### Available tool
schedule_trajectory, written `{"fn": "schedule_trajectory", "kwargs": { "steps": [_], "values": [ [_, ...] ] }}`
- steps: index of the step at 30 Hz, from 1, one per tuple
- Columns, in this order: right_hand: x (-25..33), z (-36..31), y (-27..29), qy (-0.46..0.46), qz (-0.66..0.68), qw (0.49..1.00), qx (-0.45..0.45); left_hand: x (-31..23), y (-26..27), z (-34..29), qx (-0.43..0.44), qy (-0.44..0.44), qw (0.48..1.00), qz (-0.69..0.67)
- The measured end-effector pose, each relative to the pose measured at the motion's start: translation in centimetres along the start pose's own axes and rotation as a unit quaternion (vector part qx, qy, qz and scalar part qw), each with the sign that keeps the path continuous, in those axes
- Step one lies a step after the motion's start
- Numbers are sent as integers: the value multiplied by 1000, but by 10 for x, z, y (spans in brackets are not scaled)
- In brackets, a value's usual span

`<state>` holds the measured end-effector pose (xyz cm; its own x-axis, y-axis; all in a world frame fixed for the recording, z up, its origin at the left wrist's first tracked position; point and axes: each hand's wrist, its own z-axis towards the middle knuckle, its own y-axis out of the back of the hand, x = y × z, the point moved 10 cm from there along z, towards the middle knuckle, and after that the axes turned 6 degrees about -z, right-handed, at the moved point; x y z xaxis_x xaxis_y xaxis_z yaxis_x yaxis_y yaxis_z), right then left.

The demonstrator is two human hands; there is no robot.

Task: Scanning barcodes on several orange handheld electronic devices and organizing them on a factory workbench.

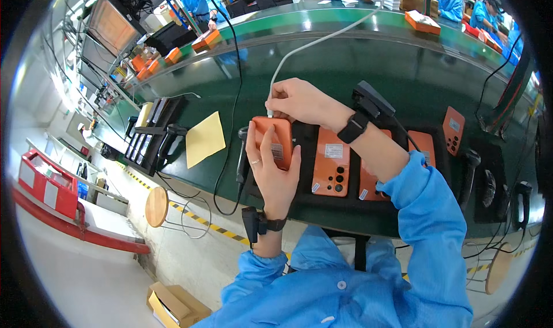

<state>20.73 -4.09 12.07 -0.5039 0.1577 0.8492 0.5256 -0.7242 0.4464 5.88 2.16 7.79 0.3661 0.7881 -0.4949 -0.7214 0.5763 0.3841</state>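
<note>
An orange phone (pixel 282 131) lies back-up under my left hand (pixel 272 175), whose fingers and thumb close round its sides. At the phone's far end, my right hand (pixel 304 100) pinches the plug of a white cable (pixel 305 47). The plug meets the phone's edge; how deep it sits cannot be made out. Just right of it, a dark tray holds several more orange phones (pixel 330 164), backs up, with white labels and dark camera rings. My right forearm partly covers them. Farther right rests another orange phone (pixel 454 131).
A yellow sheet (pixel 205 139) and a black rack (pixel 151 133) are at left. A handheld scanner (pixel 242 158) with a black cord stands beside my left hand; another scanner (pixel 470 172) is at right. A black device (pixel 373 99) sits beyond my right wrist. Co-workers in blue work across the green bench.
</note>
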Motion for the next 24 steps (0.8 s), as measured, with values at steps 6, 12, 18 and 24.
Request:
{"fn": "schedule_trajectory", "kwargs": {
  "steps": [6, 12, 18, 24],
  "values": [
    [15, -5, 1, 38, -83, 996, -12, -3, 3, 0, 8, -3, 1000, 8],
    [19, -3, 3, 76, -151, 986, 6, -11, -1, 3, -6, -20, 1000, 8],
    [-3, -40, 41, 61, -229, 966, -102, -3, -41, 28, 114, -16, 992, 54],
    [62, -129, 85, 47, -333, 929, -153, 49, -101, 47, 273, 70, 941, 188]
  ]
}}
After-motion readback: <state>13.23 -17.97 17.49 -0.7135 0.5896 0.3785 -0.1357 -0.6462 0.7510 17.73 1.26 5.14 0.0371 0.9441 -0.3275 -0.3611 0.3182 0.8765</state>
